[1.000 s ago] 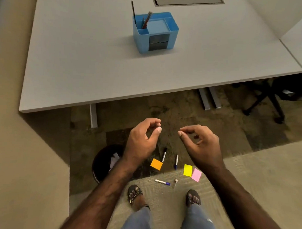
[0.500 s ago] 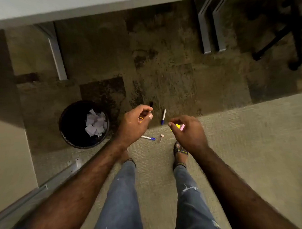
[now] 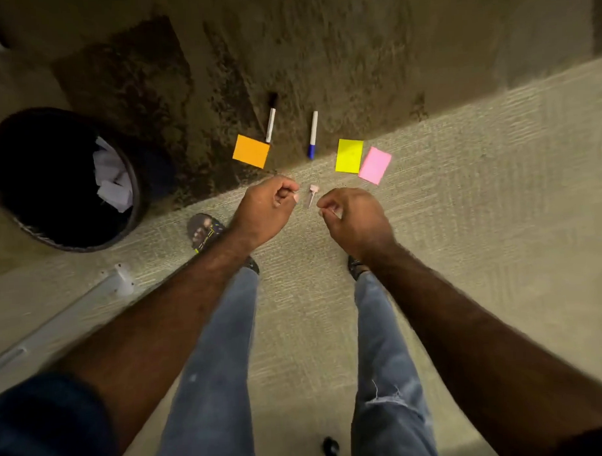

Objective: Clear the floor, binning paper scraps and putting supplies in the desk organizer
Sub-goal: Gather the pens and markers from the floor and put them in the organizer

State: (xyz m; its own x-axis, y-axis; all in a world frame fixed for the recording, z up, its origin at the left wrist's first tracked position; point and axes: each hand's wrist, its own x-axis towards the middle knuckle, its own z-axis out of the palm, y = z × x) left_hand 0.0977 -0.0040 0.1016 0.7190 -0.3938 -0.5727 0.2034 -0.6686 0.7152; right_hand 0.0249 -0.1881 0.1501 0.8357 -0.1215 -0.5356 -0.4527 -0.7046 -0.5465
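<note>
Both hands curled, holding nothing: left hand (image 3: 270, 205) and right hand (image 3: 352, 214) flank small pink eraser-like piece (image 3: 312, 193) on carpet (image 3: 462, 188).

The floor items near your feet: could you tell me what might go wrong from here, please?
1. The small pink item between the left hand and right hand is tiny and pale on the light carpet, so it could be missed or stepped on.
2. The orange note, yellow note and pink note may not count as scraps; binning them in the bin could be wrong.
</note>
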